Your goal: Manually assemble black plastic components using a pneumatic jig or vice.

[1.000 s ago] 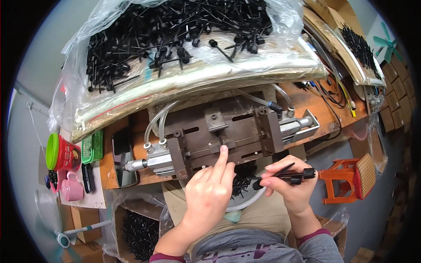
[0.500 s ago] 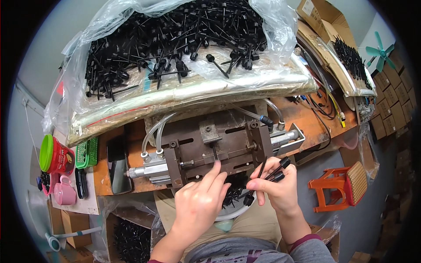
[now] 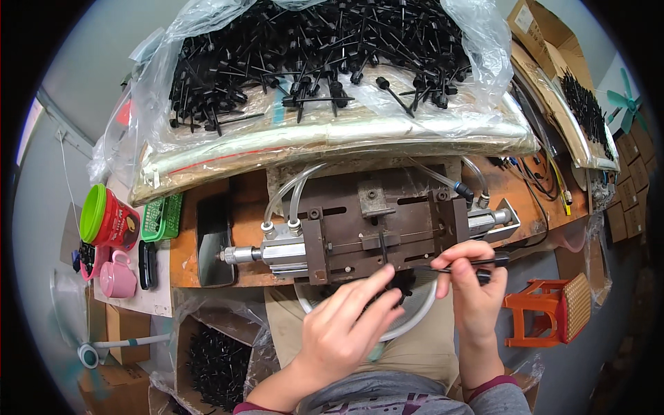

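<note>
My left hand [image 3: 349, 328] reaches to the front of a brown metal fixture [image 3: 408, 216] with its fingers stretched out and apart. Its index fingertip is at the lower end of a thin black rod [image 3: 384, 250] that sits in the middle of the fixture. To the right, my right hand [image 3: 477, 287] pinches a few black plastic rods with thick heads [image 3: 492, 261], one of them pointing left toward the fixture. Below the hands, a round white-rimmed container [image 3: 417, 318] with more black rods rests at my lap, partly hidden by my left hand.
A plastic-lined tray [image 3: 332, 135] heaped with black rods stands behind the fixture. Air cylinders [image 3: 285, 254] and clear hoses flank the fixture. Left are a phone [image 3: 216, 235], a pink mug [image 3: 118, 277] and a red tub [image 3: 119, 223]. An orange stool [image 3: 546, 315] stands right.
The view has shifted, so the bench appears further right and higher. My right hand has turned its rods from upright to nearly level. My left hand stays by the fixture's middle.
</note>
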{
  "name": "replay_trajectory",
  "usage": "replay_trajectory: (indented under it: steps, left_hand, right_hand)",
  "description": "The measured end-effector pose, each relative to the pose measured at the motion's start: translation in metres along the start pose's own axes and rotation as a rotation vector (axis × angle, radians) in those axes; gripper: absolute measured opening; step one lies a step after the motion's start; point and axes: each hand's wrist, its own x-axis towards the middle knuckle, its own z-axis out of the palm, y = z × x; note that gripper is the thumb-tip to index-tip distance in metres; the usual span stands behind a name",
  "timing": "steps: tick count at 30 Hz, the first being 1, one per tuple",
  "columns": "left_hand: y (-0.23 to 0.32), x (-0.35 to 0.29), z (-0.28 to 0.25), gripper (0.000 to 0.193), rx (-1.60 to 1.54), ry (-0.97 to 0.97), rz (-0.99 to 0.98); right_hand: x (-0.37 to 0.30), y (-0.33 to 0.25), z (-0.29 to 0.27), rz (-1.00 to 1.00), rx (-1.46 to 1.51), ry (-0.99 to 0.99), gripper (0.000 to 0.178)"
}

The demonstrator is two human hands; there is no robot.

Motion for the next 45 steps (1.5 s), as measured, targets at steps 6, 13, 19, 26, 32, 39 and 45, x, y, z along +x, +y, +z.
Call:
replay_trajectory:
  steps: [6, 13, 19, 26, 32, 39, 45]
  left_hand:
    - [-0.017, -0.003, 0.023, 0.026, 0.113, -0.065, -0.023]
    - [-0.02, 0.005, 0.028, 0.024, 0.313, -0.161, -0.007]
    - [-0.017, 0.005, 0.028, 0.024, 0.36, -0.211, -0.037]
    - [0.007, 0.013, -0.003, 0.04, -0.603, -0.154, -0.211]
    - [0.002, 0.001, 0.001, 0.034, -0.279, -0.005, -0.136]
    - [-0.02, -0.007, 0.031, 0.026, 0.286, -0.123, -0.006]
    - [-0.017, 0.004, 0.03, 0.026, 0.354, -0.19, -0.031]
  right_hand:
    - [-0.006, -0.006, -0.007, -0.042, -0.099, -0.087, 0.014]
    - [-0.006, -0.007, -0.006, -0.102, -0.125, -0.09, 0.014]
    - [-0.007, 0.001, -0.005, -0.33, -0.394, -0.07, 0.017]
    - [0.007, 0.003, -0.008, -0.851, -1.11, -0.374, 0.043]
    - [0.015, 0.002, 0.004, -0.873, -1.065, -0.236, 0.05]
    - [0.004, 0.0, -0.009, -0.602, -0.859, -0.154, 0.037]
    - [0.002, 0.002, -0.009, -0.445, -0.43, -0.095, 0.04]
